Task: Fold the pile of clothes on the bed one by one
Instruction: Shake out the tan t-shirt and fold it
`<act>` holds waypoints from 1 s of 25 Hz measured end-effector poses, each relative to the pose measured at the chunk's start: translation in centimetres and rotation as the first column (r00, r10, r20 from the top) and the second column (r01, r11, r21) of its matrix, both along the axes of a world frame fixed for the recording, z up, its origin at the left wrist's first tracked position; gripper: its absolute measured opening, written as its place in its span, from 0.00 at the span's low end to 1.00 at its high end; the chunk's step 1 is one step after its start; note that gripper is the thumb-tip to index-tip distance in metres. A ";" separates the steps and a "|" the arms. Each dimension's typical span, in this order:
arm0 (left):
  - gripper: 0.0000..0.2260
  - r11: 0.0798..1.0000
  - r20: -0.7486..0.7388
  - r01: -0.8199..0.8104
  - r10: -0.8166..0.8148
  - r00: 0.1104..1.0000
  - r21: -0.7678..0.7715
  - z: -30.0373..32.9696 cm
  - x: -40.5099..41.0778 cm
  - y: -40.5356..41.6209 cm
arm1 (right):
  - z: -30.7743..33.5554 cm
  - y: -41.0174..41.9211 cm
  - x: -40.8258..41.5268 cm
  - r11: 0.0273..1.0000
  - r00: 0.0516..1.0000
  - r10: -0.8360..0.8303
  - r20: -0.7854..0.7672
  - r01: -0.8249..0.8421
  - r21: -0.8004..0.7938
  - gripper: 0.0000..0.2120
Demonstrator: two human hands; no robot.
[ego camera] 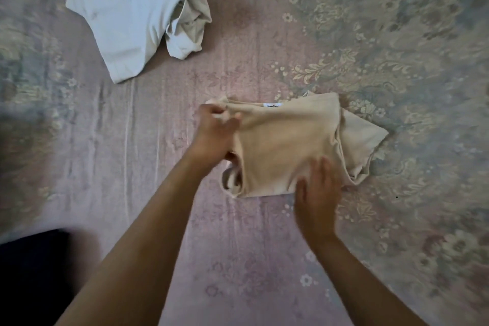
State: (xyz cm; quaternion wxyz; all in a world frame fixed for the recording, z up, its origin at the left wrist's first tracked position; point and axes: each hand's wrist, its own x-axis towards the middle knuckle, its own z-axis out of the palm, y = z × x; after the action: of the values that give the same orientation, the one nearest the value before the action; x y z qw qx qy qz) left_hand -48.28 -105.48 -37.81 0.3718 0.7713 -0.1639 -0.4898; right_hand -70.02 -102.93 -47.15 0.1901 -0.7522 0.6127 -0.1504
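Centrally, soft beige top [288, 145] – left hand [215, 135] pinches its edge; right hand [317, 198] flat, fingers relaxed.

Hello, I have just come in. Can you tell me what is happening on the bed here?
A person is folding clothes on the bed. The beige top lies partly folded in front of them. The left hand grips its left edge near the collar, and the right hand rests flat on its near edge. A white garment lies crumpled farther away to the left, not yet folded.
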 end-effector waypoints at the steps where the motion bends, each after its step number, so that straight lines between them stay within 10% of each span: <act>1: 0.19 0.997 -0.123 0.071 -0.072 0.990 -0.016 0.2 -1.1 -0.8 | 0.6 -1.6 -1.4 0.988 0.987 -0.155 0.032 0.155 0.020 0.23; 4: 0.22 0.992 0.136 0.126 -0.123 0.983 -0.009 -1.9 -2.1 0.0 | 0.5 -6.2 -5.3 0.867 0.875 -0.484 -0.007 0.481 0.128 0.24; 7: 0.20 0.873 0.781 0.487 -0.313 0.540 0.014 -5.7 -3.4 3.2 | -0.1 -9.9 -6.9 0.676 0.688 -0.719 0.101 0.658 0.333 0.32; 10: 0.29 0.613 0.849 0.770 -0.491 0.197 0.177 -8.6 -6.3 5.0 | -0.5 -11.7 -7.0 0.558 0.529 -0.815 0.234 0.610 0.563 0.20; 13: 0.27 0.490 0.838 0.808 -0.546 -0.009 0.328 -10.2 -6.9 5.7 | -0.6 -12.5 -6.7 0.561 0.611 -0.776 0.157 0.554 0.615 0.05; 19: 0.28 0.419 0.836 0.835 -0.541 -0.087 0.357 -10.4 -5.1 8.2 | 3.4 -11.5 -3.2 0.930 0.893 -0.341 0.294 0.273 0.247 0.06; 22: 0.27 0.417 0.822 0.836 -0.565 -0.068 0.356 -10.3 -4.6 9.0 | 4.4 -9.0 0.0 0.927 0.905 0.092 0.414 -0.230 0.297 0.07; 25: 0.25 0.476 0.828 0.850 -0.553 0.091 0.225 -9.4 -4.5 8.5 | 1.6 -6.4 -0.7 0.906 0.925 0.372 0.083 -0.381 0.185 0.21</act>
State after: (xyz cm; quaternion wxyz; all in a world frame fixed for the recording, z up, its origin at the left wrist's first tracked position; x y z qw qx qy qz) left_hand -52.79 -96.96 -47.16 0.0761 0.6462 -0.7447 -0.1482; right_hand -70.76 -109.32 -45.53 0.3035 -0.8299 0.4635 -0.0663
